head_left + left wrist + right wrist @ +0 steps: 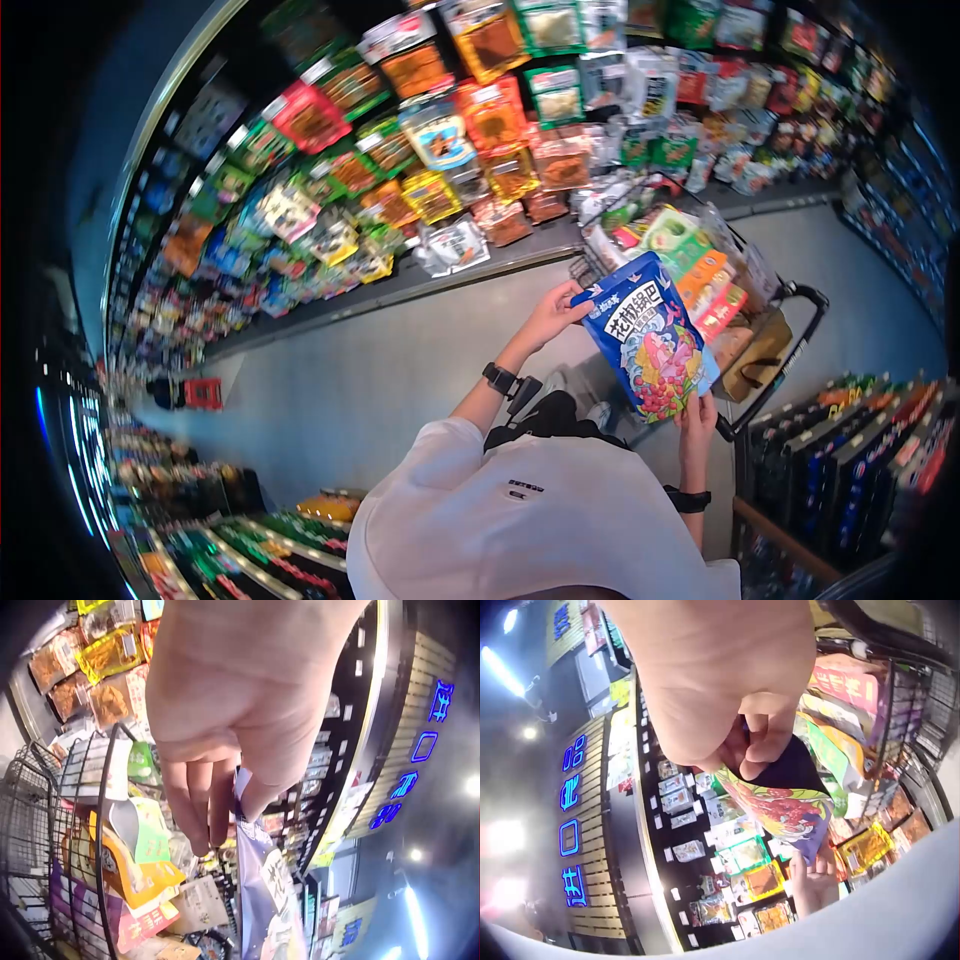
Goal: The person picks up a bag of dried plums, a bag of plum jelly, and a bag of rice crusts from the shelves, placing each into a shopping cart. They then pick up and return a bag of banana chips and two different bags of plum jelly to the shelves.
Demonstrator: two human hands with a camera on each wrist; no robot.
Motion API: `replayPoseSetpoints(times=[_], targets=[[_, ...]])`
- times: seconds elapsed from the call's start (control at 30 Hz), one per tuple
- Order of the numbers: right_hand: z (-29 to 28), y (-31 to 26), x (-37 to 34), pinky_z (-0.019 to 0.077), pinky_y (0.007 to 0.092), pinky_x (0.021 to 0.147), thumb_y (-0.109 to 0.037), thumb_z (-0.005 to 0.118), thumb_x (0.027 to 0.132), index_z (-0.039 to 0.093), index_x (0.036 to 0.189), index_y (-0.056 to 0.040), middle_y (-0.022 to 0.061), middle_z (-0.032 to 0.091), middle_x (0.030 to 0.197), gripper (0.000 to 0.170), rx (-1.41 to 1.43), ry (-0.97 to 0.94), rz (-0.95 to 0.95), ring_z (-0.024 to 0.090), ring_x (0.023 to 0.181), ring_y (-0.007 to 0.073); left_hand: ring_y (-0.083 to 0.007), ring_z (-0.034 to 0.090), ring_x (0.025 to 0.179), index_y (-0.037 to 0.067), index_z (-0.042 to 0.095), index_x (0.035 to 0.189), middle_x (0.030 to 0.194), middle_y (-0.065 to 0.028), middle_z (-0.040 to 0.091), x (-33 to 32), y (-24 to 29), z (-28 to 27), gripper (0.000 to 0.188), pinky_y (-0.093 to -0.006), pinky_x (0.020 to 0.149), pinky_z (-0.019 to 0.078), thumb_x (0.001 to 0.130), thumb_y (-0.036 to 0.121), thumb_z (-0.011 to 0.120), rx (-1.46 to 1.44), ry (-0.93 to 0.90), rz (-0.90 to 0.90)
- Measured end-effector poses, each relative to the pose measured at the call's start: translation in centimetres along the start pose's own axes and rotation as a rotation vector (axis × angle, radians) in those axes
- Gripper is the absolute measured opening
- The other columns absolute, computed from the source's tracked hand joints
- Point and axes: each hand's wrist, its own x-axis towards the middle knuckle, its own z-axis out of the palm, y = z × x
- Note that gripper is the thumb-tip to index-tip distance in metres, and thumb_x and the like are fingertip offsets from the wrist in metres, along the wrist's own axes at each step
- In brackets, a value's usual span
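A blue snack bag (648,335) with white lettering and a pink and red picture is held up, its printed front toward the head camera. The left hand (556,310) pinches its upper left corner; in the left wrist view the thumb and fingers (199,802) close on the bag's edge. At the lower right corner the right hand (697,415) grips the bag, and the right wrist view shows thumb and fingertips (765,742) on that end. Just behind the bag is a shopping cart (820,310) loaded with colourful packets (705,270).
A long shelf wall (500,260) of hanging packaged snacks curves along the far side. Lower right stands a rack of boxed goods (850,460). A red stool-like object (203,393) sits on the floor far left. A lit blue sign (574,825) hangs over the shelves.
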Motion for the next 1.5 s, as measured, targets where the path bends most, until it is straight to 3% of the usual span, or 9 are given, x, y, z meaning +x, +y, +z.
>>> replayPoseSetpoints(times=[0.27, 0.33, 0.47, 0.73, 0.87, 0.93, 1.07, 1.3, 1.5], targets=[[11.3, 7.7, 3.4, 0.045, 0.0219, 0.06, -0.022, 0.054, 0.105, 0.064, 0.1, -0.0043, 0.0015, 0.064, 0.082, 0.021, -0.374, -0.456, 0.133, 0.057, 0.068, 0.0066, -0.0067, 0.062, 0.082, 0.003, 0.056, 0.096, 0.09, -0.0021, 0.068, -17.4, 3.2, -10.5, 0.014, -0.0241, 0.072, 0.0503, 0.098, 0.011, 0.067, 0.207, 0.479, 0.258], [16.3, 8.8, 3.8, 0.0455, 0.0221, 0.061, -0.022, 0.054, 0.105, 0.064, 0.1, -0.0047, 0.0015, 0.064, 0.083, 0.021, -0.424, -0.539, 0.13, 0.057, 0.068, 0.0066, -0.0096, 0.064, 0.084, -0.001, 0.061, 0.098, 0.093, -0.0065, 0.071, -22.8, 4.4, -13.3, 0.014, -0.0261, 0.079, 0.0516, 0.098, 0.012, 0.066, 0.358, 0.586, 0.266], [28.0, 11.9, 2.3, 0.0452, 0.0216, 0.061, -0.024, 0.055, 0.105, 0.063, 0.104, -0.0051, 0.0014, 0.064, 0.083, 0.021, -0.45, -0.69, 0.132, 0.056, 0.067, 0.0066, -0.0193, 0.068, 0.073, -0.003, 0.062, 0.097, 0.082, -0.0148, 0.069, -33.2, 5.6, -18.9, 0.016, -0.0304, 0.07, 0.0522, 0.095, 0.011, 0.068, 0.6, 0.84, 0.311], [49.8, 16.2, -4.4, 0.0518, 0.0246, 0.072, -0.019, 0.058, 0.103, 0.06, 0.113, -0.0015, 0.0052, 0.064, 0.091, 0.021, -0.48, -1.068, 0.063, 0.062, 0.079, 0.011, -0.0146, 0.067, 0.078, -0.003, 0.066, 0.099, 0.084, -0.01, 0.071, -49.0, 6.6, -30.8, 0.016, -0.0295, 0.075, 0.0527, 0.094, 0.012, 0.069, 0.436, 1.209, 0.28], [57.0, 18.7, -5.9, 0.0527, 0.0279, 0.082, -0.017, 0.06, 0.102, 0.059, 0.118, -0.0008, 0.0072, 0.064, 0.102, 0.024, -0.478, -1.191, 0.136, 0.063, 0.092, 0.0134, -0.0144, 0.066, 0.08, -0.004, 0.067, 0.099, 0.085, -0.0104, 0.071, -52.9, 6.3, -35.2, 0.018, -0.0296, 0.076, 0.0524, 0.093, 0.013, 0.07, 0.393, 1.258, 0.245], [61.0, 19.1, -6.8, 0.051, 0.0317, 0.091, -0.015, 0.063, 0.1, 0.058, 0.122, -0.0009, 0.0082, 0.063, 0.111, 0.027, -0.492, -1.229, 0.02, 0.062, 0.103, 0.0159, -0.0142, 0.065, 0.081, -0.004, 0.068, 0.099, 0.086, -0.0106, 0.071, -53.8, 8.1, -36.6, 0.019, -0.0298, 0.078, 0.0521, 0.093, 0.013, 0.071, 0.238, 1.285, 0.234], [70.8, 20.4, -8.5, 0.0448, 0.0367, 0.104, -0.012, 0.07, 0.094, 0.055, 0.131, -0.0019, 0.0083, 0.06, 0.126, 0.041, -0.318, -1.304, -0.118, 0.057, 0.119, 0.0193, -0.0146, 0.065, 0.087, -0.004, 0.067, 0.103, 0.09, -0.0106, 0.072, -55.8, 7.8, -41.9, 0.021, -0.0301, 0.083, 0.0515, 0.092, 0.014, 0.072, 0.44, 1.261, 0.22], [86.7, 25.7, -5.1, 0.0453, 0.0322, 0.099, -0.01, 0.075, 0.09, 0.07, 0.111, -0.0019, 0.0065, 0.068, 0.108, 0.023, -0.273, -1.655, 0.019, 0.062, 0.104, 0.0162, -0.0142, 0.064, 0.09, -0.002, 0.067, 0.104, 0.093, -0.0081, 0.071, -56.4, 11.6, -53.6, 0.021, -0.0291, 0.086, 0.0503, 0.094, 0.016, 0.07, 0.359, 1.302, 0.117], [98.5, 26.6, -4.2, 0.0483, 0.0312, 0.091, -0.004, 0.072, 0.089, 0.073, 0.109, -0.0023, 0.0073, 0.066, 0.102, 0.021, -0.203, -1.657, -0.042, 0.063, 0.099, 0.0185, -0.0126, 0.065, 0.089, -0.002, 0.069, 0.104, 0.092, -0.0082, 0.072, -56.3, 16.9, -63.4, 0.022, -0.0273, 0.082, 0.0512, 0.093, 0.016, 0.072, 0.441, 1.361, 0.057]])
